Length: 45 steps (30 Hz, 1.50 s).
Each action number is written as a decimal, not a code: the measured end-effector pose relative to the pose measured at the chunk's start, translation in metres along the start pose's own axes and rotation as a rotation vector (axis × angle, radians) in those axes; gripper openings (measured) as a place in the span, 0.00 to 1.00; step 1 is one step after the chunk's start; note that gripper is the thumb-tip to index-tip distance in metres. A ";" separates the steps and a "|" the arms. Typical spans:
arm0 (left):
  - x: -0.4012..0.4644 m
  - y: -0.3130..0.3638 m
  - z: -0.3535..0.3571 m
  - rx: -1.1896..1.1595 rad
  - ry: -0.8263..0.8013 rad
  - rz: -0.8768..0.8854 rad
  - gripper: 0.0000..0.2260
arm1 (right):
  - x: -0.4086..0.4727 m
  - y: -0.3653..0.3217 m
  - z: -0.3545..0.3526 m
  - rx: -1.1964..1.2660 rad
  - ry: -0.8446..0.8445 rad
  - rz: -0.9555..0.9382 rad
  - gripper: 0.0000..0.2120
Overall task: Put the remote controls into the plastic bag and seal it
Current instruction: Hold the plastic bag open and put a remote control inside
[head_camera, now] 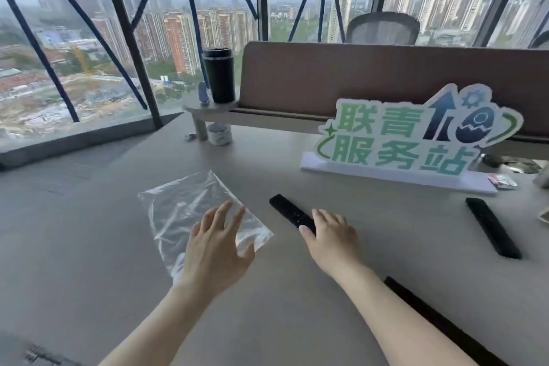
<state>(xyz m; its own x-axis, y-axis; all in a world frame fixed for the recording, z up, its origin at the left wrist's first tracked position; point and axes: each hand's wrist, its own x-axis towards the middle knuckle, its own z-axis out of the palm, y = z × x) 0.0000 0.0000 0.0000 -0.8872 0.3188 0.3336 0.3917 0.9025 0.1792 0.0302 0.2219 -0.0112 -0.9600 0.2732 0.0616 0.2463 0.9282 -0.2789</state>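
Crinkled glossy clear plastic bag (pixel 190 211); matt black remote control (pixel 289 211).

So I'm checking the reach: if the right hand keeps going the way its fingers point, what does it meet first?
The right hand meets the black remote right at its fingertips; contact already looks likely, though depth is unclear.

Bare desk (pixel 386 217) between remotes; sign (pixel 416 140) blocks behind.

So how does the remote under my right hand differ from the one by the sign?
The near remote is partly covered by the right hand; the far remote lies untouched. The near remote lies beside the plastic bag; the far remote lies well right. Both are slim, black, flat on the desk.
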 end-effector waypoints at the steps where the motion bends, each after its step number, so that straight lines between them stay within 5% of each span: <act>1: -0.006 -0.007 0.000 0.016 -0.035 -0.011 0.30 | -0.002 -0.001 0.003 -0.029 0.020 0.017 0.25; 6: -0.027 -0.043 0.003 0.054 0.003 0.010 0.05 | -0.013 -0.012 0.009 -0.129 0.091 0.063 0.16; 10: -0.025 -0.044 -0.010 0.050 -0.042 0.039 0.06 | -0.031 -0.012 -0.009 0.174 -0.117 0.266 0.12; 17: -0.015 -0.002 -0.018 -0.061 -0.016 0.140 0.08 | -0.101 0.032 -0.077 1.003 -0.274 0.321 0.08; 20: -0.014 0.034 -0.023 -0.100 0.021 0.191 0.05 | -0.136 0.049 -0.111 1.144 -0.351 0.298 0.09; 25: -0.017 0.102 -0.033 -0.193 0.093 0.284 0.08 | -0.139 0.041 -0.122 1.067 -0.408 0.315 0.09; 32: -0.021 0.132 -0.032 -0.443 0.061 0.252 0.10 | -0.138 0.041 -0.105 1.123 -0.124 0.298 0.10; 36: -0.025 0.132 -0.021 -0.482 0.037 0.235 0.11 | -0.162 0.103 -0.104 0.589 0.120 0.381 0.10; 40: -0.033 0.133 -0.014 -0.495 0.066 0.228 0.07 | -0.186 0.152 -0.084 0.068 -0.080 0.518 0.23; 45: -0.038 0.136 -0.011 -0.475 0.053 0.198 0.09 | -0.199 0.156 -0.068 0.183 -0.092 0.440 0.13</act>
<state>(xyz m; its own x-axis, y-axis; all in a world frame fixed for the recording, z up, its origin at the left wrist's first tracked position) 0.0891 0.1073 0.0219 -0.7764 0.4438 0.4474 0.6289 0.5918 0.5042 0.2689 0.3289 -0.0019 -0.7799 0.5987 -0.1824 0.6117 0.6676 -0.4244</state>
